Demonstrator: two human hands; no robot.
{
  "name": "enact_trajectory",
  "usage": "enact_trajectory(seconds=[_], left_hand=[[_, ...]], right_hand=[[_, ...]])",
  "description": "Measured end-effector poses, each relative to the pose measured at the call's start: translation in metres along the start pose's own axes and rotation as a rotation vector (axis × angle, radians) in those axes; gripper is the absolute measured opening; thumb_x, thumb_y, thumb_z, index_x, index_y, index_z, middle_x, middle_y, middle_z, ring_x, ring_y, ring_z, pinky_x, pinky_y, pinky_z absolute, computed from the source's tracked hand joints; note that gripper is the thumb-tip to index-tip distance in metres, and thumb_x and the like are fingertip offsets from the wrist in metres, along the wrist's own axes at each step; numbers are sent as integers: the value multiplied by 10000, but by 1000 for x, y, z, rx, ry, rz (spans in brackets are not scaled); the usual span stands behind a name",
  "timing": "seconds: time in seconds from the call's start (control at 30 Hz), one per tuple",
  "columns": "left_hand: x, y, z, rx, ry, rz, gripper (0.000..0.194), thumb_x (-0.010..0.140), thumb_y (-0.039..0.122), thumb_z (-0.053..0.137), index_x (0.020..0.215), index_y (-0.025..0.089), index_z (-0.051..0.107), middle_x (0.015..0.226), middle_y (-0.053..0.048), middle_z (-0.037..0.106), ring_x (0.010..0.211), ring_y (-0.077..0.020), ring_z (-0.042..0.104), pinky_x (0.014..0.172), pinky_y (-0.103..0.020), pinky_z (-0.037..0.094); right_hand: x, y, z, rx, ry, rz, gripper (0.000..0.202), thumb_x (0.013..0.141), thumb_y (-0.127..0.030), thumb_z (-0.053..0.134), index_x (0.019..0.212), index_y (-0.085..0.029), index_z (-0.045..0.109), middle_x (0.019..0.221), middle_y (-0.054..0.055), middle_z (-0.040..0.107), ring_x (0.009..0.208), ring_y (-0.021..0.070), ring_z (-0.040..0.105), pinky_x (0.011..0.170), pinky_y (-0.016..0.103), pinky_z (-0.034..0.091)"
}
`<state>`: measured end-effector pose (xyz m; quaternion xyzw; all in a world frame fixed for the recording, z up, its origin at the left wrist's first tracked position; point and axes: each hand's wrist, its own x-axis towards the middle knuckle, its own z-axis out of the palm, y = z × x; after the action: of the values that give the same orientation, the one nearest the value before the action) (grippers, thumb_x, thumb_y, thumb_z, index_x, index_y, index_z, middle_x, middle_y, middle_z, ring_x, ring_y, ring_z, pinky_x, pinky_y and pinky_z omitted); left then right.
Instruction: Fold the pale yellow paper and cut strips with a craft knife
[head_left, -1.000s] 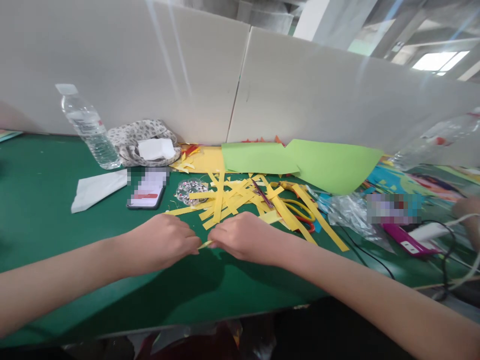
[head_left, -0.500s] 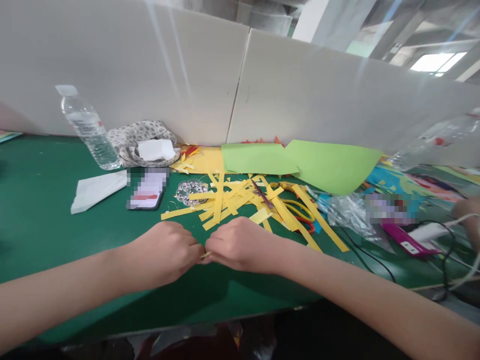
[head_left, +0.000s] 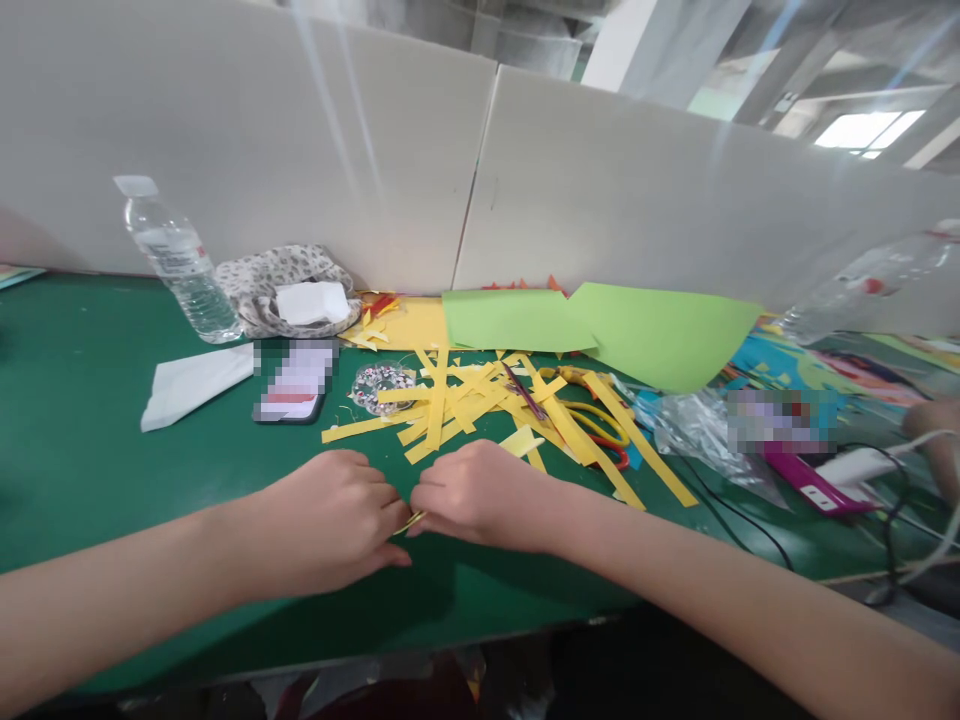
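Observation:
My left hand (head_left: 334, 520) and my right hand (head_left: 480, 495) meet knuckle to knuckle above the near part of the table. Between their fingertips shows a thin, narrow piece of yellow paper strip (head_left: 409, 523), mostly hidden by the fingers. My right hand is closed on it in a pinch. The left fingers are curled at the strip's other end, and the left thumb sticks out a little below it. Just beyond the hands lies a loose heap of yellow paper strips (head_left: 480, 393), with yellow-handled scissors (head_left: 604, 420) partly under it.
The green table (head_left: 90, 450) ends near my body. At left are a water bottle (head_left: 180, 265), a patterned pouch (head_left: 277, 262), a white tissue (head_left: 191, 382) and a phone (head_left: 296, 382). Green paper (head_left: 660, 335) leans on the partition; a magenta device (head_left: 814, 485) with cables lies right.
The left thumb has moved down and away from the left fingers, and slightly more of the yellow strip shows between the hands. The right hand has barely moved.

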<state>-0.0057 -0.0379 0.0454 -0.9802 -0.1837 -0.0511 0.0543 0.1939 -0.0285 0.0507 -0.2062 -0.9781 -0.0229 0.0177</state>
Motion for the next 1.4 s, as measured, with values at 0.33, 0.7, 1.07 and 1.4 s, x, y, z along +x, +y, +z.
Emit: enact_trajectory(seconds=[0.33,0.7,1.07,1.4], left_hand=[[-1,-19,-2,-128,-28,-385,234,876,288,506,745,261,697,653,47,706,551,-150,620,456,-253,257],[-1,-11,-7,-142,20,-378,290,858,124,399,889,229,668,706,-3,691,629,-155,622,531,-237,371],[-3,-2,-5,-93,-90,123,130,778,106,533,708,208,575,587,5,626,521,-162,550,506,-297,330],[-5,-10,1,50,-17,24,190,794,71,489,656,192,538,553,6,577,492,-168,514,479,-305,273]], right_hand=[[-6,13,-12,213,-71,235,317,955,-354,351,948,-157,599,812,38,680,711,147,608,536,238,296],[-4,9,1,-43,66,192,266,938,-285,407,782,-168,587,595,-7,605,539,112,539,476,258,200],[-2,-11,15,-198,27,-236,189,908,-181,441,747,-167,538,596,-15,559,519,132,512,459,275,216],[-1,5,11,-188,116,-97,330,966,-306,337,742,-157,527,610,-9,561,526,123,488,478,280,237]])
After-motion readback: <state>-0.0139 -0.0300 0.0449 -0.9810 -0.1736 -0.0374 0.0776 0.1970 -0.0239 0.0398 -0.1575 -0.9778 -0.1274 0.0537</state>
